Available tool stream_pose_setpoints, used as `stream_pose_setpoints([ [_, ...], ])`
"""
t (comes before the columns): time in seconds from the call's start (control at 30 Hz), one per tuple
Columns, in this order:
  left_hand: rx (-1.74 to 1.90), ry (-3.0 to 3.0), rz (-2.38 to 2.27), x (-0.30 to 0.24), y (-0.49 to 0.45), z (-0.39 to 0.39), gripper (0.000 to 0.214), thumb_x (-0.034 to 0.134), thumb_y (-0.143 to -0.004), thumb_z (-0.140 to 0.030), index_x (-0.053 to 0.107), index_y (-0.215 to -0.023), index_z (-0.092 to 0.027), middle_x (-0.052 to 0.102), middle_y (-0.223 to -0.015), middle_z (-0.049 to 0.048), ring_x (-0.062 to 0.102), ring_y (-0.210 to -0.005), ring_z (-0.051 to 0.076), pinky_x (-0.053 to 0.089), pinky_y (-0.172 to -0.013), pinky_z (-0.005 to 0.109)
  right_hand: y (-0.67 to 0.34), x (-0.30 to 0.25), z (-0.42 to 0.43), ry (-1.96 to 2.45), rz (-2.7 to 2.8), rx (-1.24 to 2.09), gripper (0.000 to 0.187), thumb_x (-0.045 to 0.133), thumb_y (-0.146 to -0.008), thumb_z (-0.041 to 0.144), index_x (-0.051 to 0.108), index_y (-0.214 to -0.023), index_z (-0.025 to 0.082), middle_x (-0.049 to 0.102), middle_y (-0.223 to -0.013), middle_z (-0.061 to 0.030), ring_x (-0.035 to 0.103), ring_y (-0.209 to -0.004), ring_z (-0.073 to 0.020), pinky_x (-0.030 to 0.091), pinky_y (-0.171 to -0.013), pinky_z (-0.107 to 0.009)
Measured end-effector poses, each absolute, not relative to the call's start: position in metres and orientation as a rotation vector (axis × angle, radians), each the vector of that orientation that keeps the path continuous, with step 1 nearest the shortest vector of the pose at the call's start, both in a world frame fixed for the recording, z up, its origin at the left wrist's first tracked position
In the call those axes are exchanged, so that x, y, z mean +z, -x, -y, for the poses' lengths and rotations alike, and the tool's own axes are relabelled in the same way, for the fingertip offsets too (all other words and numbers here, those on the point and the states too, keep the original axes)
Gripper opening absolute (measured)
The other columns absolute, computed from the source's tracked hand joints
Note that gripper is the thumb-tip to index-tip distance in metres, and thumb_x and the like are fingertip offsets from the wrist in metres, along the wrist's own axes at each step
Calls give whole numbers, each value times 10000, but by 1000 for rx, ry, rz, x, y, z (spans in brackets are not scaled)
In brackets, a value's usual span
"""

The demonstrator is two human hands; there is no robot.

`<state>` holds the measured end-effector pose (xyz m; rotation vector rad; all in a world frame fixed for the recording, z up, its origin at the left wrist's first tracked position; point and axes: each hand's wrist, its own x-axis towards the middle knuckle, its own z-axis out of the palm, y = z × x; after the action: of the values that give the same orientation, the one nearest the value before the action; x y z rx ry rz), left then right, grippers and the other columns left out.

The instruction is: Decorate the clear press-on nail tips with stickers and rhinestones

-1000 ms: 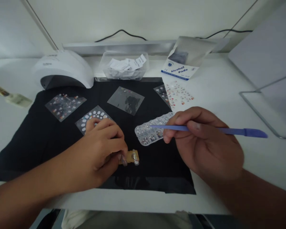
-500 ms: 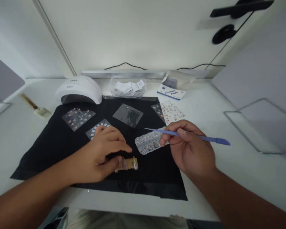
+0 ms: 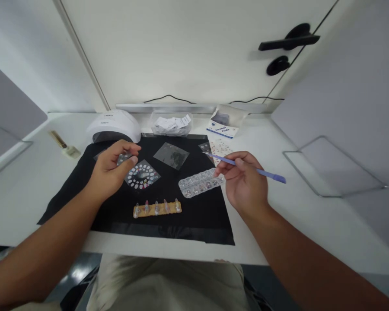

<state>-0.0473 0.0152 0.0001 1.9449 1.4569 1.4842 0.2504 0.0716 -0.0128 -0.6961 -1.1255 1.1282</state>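
My left hand (image 3: 112, 170) hovers over the left side of the black mat (image 3: 181, 231), fingers bent and thumb apart from them, with nothing visible in it. Below that hand lies a clear sheet with a ring of white oval nail shapes (image 3: 141, 175). My right hand (image 3: 246, 179) grips a slim purple pointed tool (image 3: 268, 174), its tip directed left. Beside the right fingers is a clear compartment case of small shiny rhinestones (image 3: 199, 183). Several decorated nail tips stand on a tan strip (image 3: 151, 211) near the mat's front.
At the back stand a white nail lamp (image 3: 115, 123), a clear tub of white packets (image 3: 171, 125) and an open alcohol pads box (image 3: 223, 125). A polish bottle (image 3: 69, 151) stands left. A clear sheet (image 3: 171, 155) and a patterned sheet (image 3: 220, 148) lie farther back.
My left hand has moved away from the tan strip, back and left towards the sticker sheets, uncovering the nail tips. My right hand still holds the purple tool. The camera view has shifted.
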Motion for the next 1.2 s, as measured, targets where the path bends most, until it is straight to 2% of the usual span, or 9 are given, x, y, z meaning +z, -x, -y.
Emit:
stream_pose_setpoints([
  [0.2, 988, -2101, -1396, 32, 28, -13, 204, 583, -902, -300, 686, -1029, -177, 707, -924, 47, 668, -857, 196, 542, -749, 316, -249, -20, -71, 727, 1172, 928, 48, 582, -809, 224, 620, -779, 227, 631, -627, 43, 619, -533, -123, 527, -556, -289],
  [0.33, 553, -2281, -1297, 44, -10, -28, 157, 638, -877, -226, 705, -1012, -182, 714, -925, 26, 688, -840, 172, 561, -742, 289, -248, -22, -70, 764, 1186, 759, 51, 616, -837, 265, 598, -875, 238, 663, -743, 36, 643, -597, -119, 554, -638, -304],
  [0.4, 334, -2385, -1268, 41, -32, -38, 188, 692, -863, -214, 703, -1047, -177, 712, -936, 31, 686, -872, 189, 571, -787, 331, -249, -21, -70, 776, 1204, 687, 94, 631, -851, 297, 590, -911, 237, 667, -803, 22, 652, -631, -125, 564, -668, -317],
  [0.5, 108, -2527, -1290, 32, -59, -50, 344, 656, -944, -350, 623, -1224, -155, 661, -1191, 97, 655, -1063, 250, 557, -915, 470, -252, -21, -69, 777, 1230, 616, 115, 623, -873, 326, 586, -934, 235, 657, -824, 10, 657, -657, -135, 570, -686, -328],
  [0.6, -45, -2613, -1275, 24, -72, -55, 386, 621, -968, -374, 583, -1290, -164, 627, -1265, 111, 646, -1092, 259, 562, -916, 479, -256, -21, -68, 772, 1242, 573, 97, 594, -899, 321, 585, -953, 240, 645, -829, 10, 657, -675, -138, 570, -705, -335],
  [0.83, -201, -2694, -1188, 19, -56, -57, 426, 683, -898, -369, 581, -1251, -153, 655, -1095, 90, 668, -883, 219, 577, -768, 392, -258, -22, -63, 743, 1280, 591, 93, 586, -930, 331, 602, -967, 247, 658, -844, 4, 677, -706, -147, 580, -720, -338],
  [0.93, -168, -2723, -1162, 17, -46, -58, 413, 711, -824, -288, 608, -1202, -158, 659, -1049, 91, 666, -924, 258, 558, -785, 384, -255, -24, -61, 723, 1294, 614, 113, 605, -929, 352, 618, -967, 247, 677, -853, 3, 689, -713, -149, 582, -701, -330],
  [1.1, -101, -2780, -1100, 13, -47, -61, 464, 738, -805, -438, 635, -1171, -171, 669, -1067, 103, 636, -1014, 308, 532, -848, 427, -250, -30, -60, 730, 1352, 621, 179, 558, -972, 393, 637, -1035, 245, 759, -913, -27, 745, -792, -185, 610, -761, -383],
  [1.2, -66, -2812, -1072, 10, -52, -65, 418, 737, -807, -426, 658, -1123, -165, 677, -1036, 108, 640, -1007, 319, 526, -847, 439, -250, -33, -61, 751, 1413, 600, 251, 456, -1022, 415, 629, -1089, 245, 767, -792, -10, 760, -798, -206, 606, -847, -454],
])
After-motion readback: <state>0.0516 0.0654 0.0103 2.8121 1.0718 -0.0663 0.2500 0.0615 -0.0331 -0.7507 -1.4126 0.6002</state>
